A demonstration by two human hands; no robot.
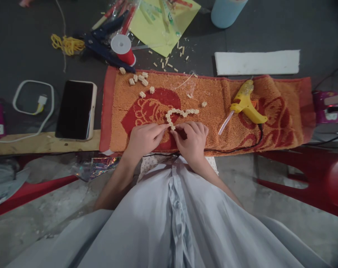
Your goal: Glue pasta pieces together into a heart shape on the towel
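A curved chain of small cream pieces lies on the orange and red towel, bent to the left and running down between my hands. My left hand pinches the chain's lower left part with its fingertips. At the lower end, my right hand has its fingers curled, thumb and forefinger close to the last pieces; whatever they hold is too small to make out. Loose cream clusters sit on the towel's upper left, and a single one rests right of the chain.
On the towel's right lies a yellow glue gun with its black cord. A phone and white cable are at left. Beyond the towel are a red thread spool, blue-handled tool, yellow paper, white strip and blue cup.
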